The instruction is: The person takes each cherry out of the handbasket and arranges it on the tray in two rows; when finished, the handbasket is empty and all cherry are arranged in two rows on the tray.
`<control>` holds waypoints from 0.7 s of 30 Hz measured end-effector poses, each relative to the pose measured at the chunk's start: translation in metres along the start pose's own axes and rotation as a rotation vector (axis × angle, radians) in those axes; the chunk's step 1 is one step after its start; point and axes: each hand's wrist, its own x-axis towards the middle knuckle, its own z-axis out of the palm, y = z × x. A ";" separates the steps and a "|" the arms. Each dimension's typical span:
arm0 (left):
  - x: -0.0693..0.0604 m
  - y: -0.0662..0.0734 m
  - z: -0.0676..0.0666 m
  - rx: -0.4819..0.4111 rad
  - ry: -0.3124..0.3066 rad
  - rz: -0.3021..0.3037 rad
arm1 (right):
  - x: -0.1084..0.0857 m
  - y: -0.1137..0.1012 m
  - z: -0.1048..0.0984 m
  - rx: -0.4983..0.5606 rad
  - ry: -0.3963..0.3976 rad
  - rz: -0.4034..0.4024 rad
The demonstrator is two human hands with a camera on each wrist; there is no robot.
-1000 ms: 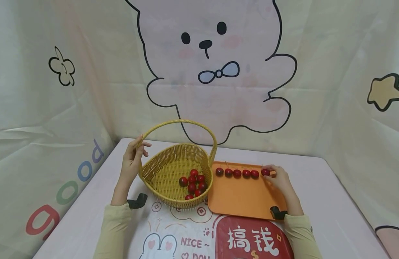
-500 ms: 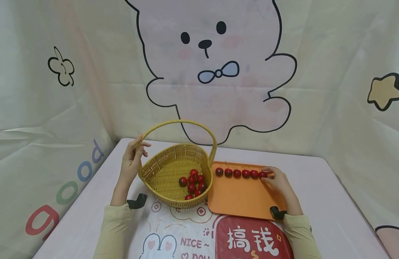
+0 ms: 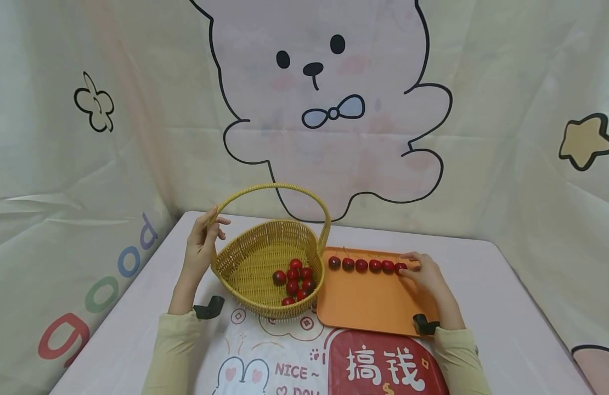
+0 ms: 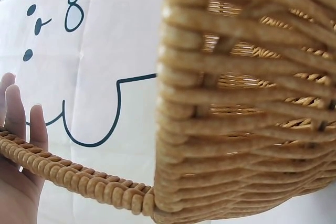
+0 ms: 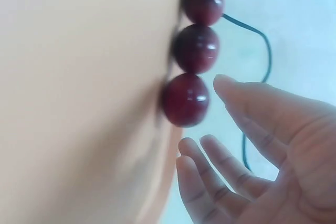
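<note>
The left hand (image 3: 201, 238) grips the handle (image 3: 277, 185) of a yellow woven basket (image 3: 245, 280), holding it low on the left side; the left wrist view shows fingers extending up behind the handle. The basket stands on the left part of the bench (image 3: 492, 307), its right rim beside the left edge of an orange tray (image 3: 371, 299). Several red cherries (image 3: 292, 287), at least eight, lie clustered in the right part of the basket.

On the tray, six dark red cherries form a straight row (image 3: 361, 266) along the far edge, a few thin stems pointing to the far side. The right hand (image 3: 427, 274) is at the right end of this row, beside the last cherry (image 3: 400, 267). Its thumb and fingers are parted and loosely extended; the right wrist view shows a gap between them and that cherry, so the hand grips nothing. The cherries at this end touch or nearly touch.

Nearer than the tray, a red printed patch (image 3: 388, 374) with white characters lies on the bench, with a line-drawn rabbit (image 3: 242, 376) to its left. Behind the bench, a bear with a blue bow tie (image 3: 351, 107) decorates the backdrop (image 3: 482, 71).
</note>
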 end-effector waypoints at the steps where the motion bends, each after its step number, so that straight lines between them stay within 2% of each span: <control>1: 0.000 0.000 0.000 0.002 0.001 -0.001 | 0.000 -0.001 -0.002 0.007 0.006 -0.002; 7: 0.000 0.001 0.000 0.012 0.001 -0.023 | -0.001 -0.008 -0.009 0.014 0.057 -0.044; 14: 0.000 0.001 0.000 -0.001 -0.002 -0.017 | -0.004 -0.016 -0.013 0.014 0.104 -0.080; 21: 0.000 0.001 0.001 -0.017 0.022 -0.031 | -0.004 -0.025 -0.012 0.008 0.147 -0.111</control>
